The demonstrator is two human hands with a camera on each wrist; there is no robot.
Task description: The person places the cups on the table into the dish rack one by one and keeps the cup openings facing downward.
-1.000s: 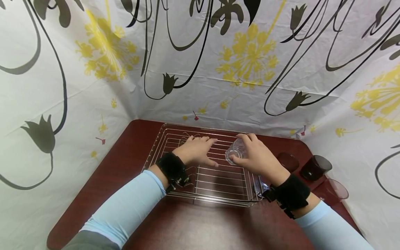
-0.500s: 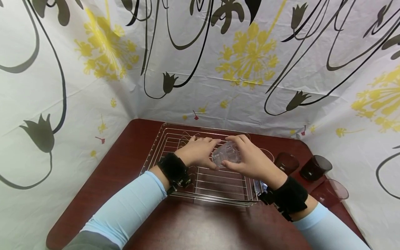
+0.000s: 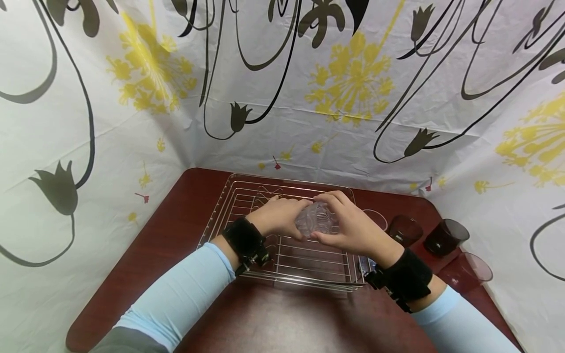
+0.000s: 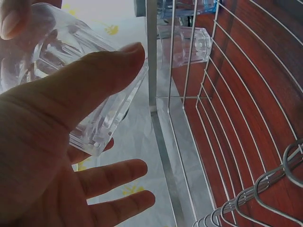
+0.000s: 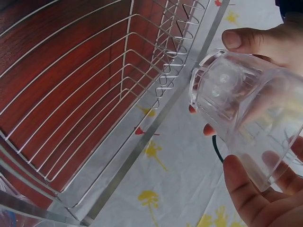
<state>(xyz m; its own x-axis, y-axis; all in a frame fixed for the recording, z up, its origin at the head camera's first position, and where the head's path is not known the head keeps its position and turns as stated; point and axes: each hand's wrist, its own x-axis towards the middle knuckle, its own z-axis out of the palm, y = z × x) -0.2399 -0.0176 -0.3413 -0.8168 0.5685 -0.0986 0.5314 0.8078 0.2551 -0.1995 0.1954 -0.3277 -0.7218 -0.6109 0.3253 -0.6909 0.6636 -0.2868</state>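
A clear, ridged drinking glass is held tilted on its side above the wire dish rack, between both hands. My left hand holds its base end; in the left wrist view the thumb lies along the glass while two lower fingers stretch out free. My right hand grips the rim end, thumb and fingers round the wall. The right wrist view shows the glass from the side, its thick base toward the left hand's thumb.
Two dark glasses and a pinkish transparent one stand right of the rack on the red-brown table. Another clear glass and something blue appear beyond the rack wires. Patterned cloth encloses the table.
My right hand has carried the glass leftward and tipped it over. My left hand has closed in and now holds the base end too.
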